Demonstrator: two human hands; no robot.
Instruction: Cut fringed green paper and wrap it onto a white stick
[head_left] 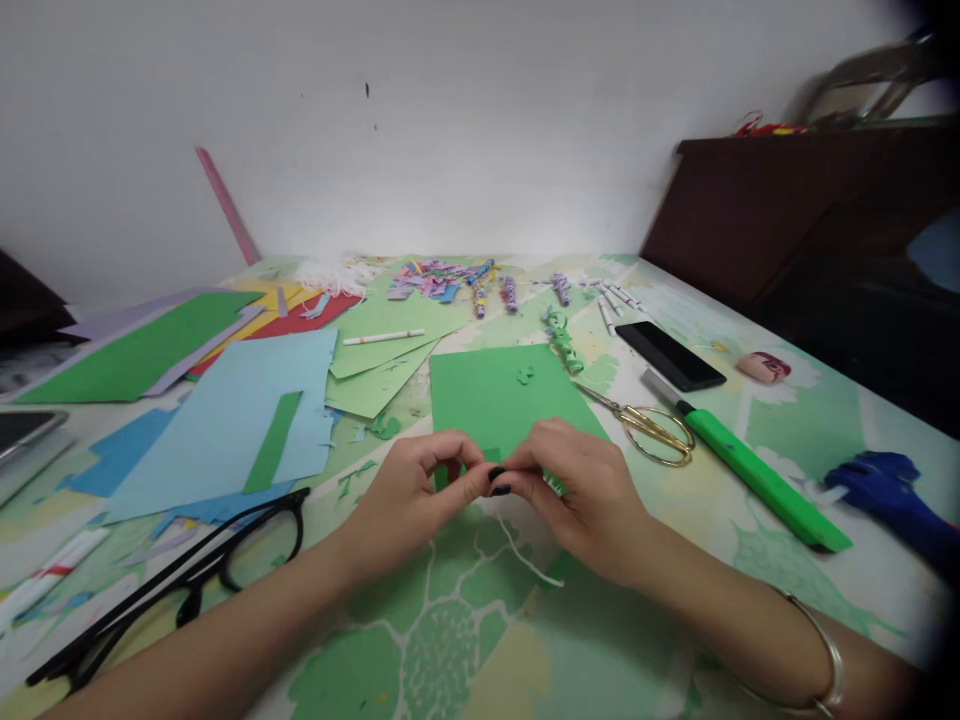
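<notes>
a white string (529, 565) is left trailing toward the near side of the bench (525, 650), its upper part hidden by the fingers. it is held where the left hand (431, 485) and right hand (585, 490) are met, both closed to narrow pinches, fingertips touching. just beyond, a green sheet (480, 400) is laid flat, flanked at right by gold scissors (628, 412). farther back, purple paper rolls (511, 293) are placed.

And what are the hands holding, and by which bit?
The left hand and right hand seem to pinch a white string by its upper end; the exact spot is hidden.
</notes>
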